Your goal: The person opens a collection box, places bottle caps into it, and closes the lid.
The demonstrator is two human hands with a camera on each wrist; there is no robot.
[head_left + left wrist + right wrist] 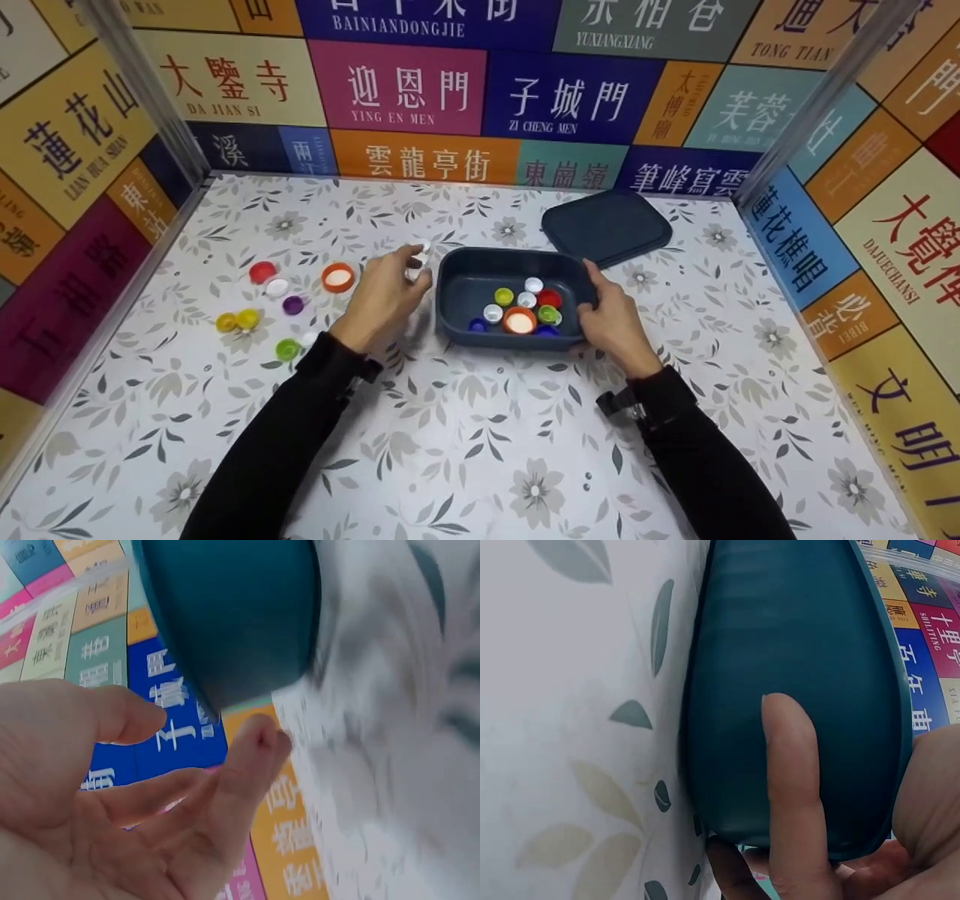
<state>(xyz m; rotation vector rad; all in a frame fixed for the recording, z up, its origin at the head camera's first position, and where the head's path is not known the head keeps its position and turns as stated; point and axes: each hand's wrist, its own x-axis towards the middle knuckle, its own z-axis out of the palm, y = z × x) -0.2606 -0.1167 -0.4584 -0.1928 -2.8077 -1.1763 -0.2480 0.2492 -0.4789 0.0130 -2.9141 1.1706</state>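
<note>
My right hand grips the right end of a dark blue plastic box. In the right wrist view, one finger lies straight along the box's outer wall. Inside the box sit several bottle caps, among them an orange-rimmed cap, a red cap, a yellow cap and a white cap. Left of the box, my left hand is held with thumb and fingers apart. White caps show right at its fingertips. The left wrist view shows nothing between thumb and fingers.
A dark blue lid lies behind the box to the right. Loose caps lie on the left: red, purple, yellow, green and orange-rimmed. Printed panels wall the flowered tabletop.
</note>
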